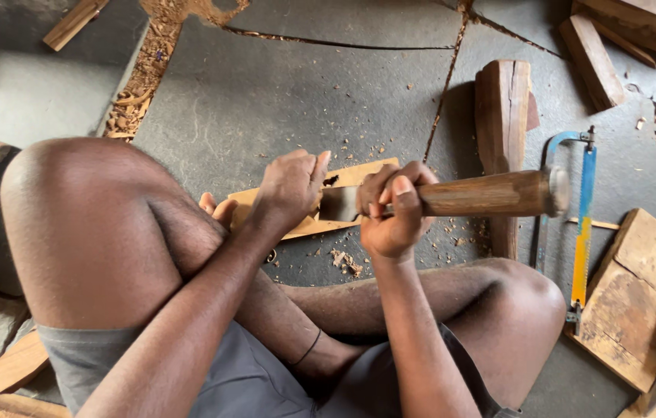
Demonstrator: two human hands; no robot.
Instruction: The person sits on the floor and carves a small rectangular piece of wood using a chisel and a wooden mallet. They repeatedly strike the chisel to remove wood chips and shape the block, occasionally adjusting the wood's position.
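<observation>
So the right hand (394,217) is wrapping all its fingers tight around a wooden-handled chisel (483,193), handle sticking out to the right of the fist, broad metal blade (339,203) pointing left onto a pale wooden board (359,174). The left hand (291,186) is sitting just left of the blade, fingers curled down and pressing on the board, not really gripping anything, more pinning it to the floor; a couple of toes seem to be peeking out at the board's left end too. Progress-wise, I'd say it's partway: there's a small dark notch (331,180) already cut in the board right by the blade, and wood chips (345,262) are lying just below the board, but most of the board is looking untouched, so plenty left I reckon. Moving out from the board: a chunky dark wood block (503,108) is lying to its right, a hacksaw (582,224) with a blue and yellow blade further right, then flat offcuts (637,294) beyond that, all on a cracked grey concrete floor (281,93).
</observation>
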